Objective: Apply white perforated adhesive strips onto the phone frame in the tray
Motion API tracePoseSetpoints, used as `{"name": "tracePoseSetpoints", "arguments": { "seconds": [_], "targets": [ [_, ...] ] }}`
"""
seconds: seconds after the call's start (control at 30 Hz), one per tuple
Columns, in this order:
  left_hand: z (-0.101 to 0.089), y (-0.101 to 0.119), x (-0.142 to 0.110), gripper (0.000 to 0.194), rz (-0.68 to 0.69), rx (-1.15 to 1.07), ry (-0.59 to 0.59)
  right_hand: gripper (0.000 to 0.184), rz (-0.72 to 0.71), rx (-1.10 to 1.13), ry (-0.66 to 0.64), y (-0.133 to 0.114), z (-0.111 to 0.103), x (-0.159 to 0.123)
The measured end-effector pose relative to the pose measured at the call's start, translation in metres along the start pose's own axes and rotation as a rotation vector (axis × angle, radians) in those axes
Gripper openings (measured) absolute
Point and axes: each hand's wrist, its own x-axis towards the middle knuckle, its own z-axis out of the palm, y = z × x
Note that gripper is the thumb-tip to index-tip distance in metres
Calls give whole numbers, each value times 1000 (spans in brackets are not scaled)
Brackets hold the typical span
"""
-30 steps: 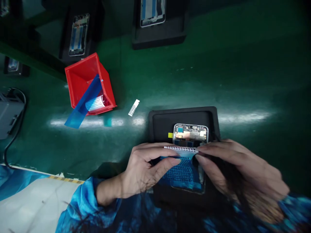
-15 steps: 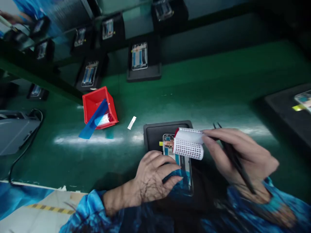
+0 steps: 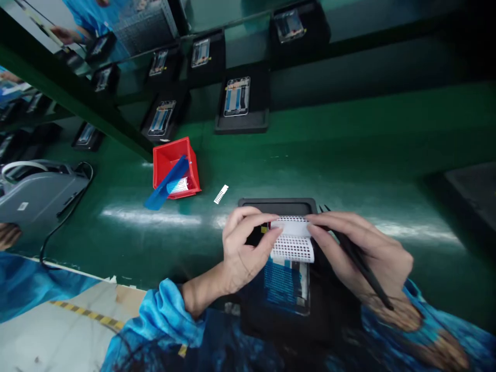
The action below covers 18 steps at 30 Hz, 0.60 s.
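A phone chassis (image 3: 287, 287) with a blue dotted film on it lies in a black tray (image 3: 271, 205) in front of me. Above its upper end both hands hold a curled white dotted liner sheet (image 3: 292, 242). My left hand (image 3: 244, 245) pinches the sheet's left edge with thumb and fingers. My right hand (image 3: 360, 253) pinches its right edge and also carries black tweezers (image 3: 358, 263) that lie across the palm. The chassis's top end is hidden behind the sheet.
A red bin (image 3: 175, 166) with blue film strips and a dotted liner stands to the left. A small white dotted strip (image 3: 220, 194) lies on the green belt. More trays with phone chassis (image 3: 237, 98) sit behind. A grey device (image 3: 36, 194) with a cable stands far left.
The white dotted liner has come up off the chassis and curled. My left hand left the chassis and took the sheet's left edge. The view tilted up.
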Motion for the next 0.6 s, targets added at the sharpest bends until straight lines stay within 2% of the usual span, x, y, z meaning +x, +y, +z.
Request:
{"name": "tracePoseSetpoints", "arguments": {
  "seconds": [0.17,0.3,0.5,0.6],
  "targets": [
    [1,-2,-1,16,-15,-44,-8,23,84,16,-24,3,-2,-1],
    [5,-2,-2,20,-87,-79,-30,29,92,10,-73,3,0,-2],
    [7,-8,-6,17,-214,-151,-114,36,84,15,-161,5,4,-5],
    [5,-9,-6,18,-233,-165,-170,34,81,23,-178,7,2,-5]
  ]
}}
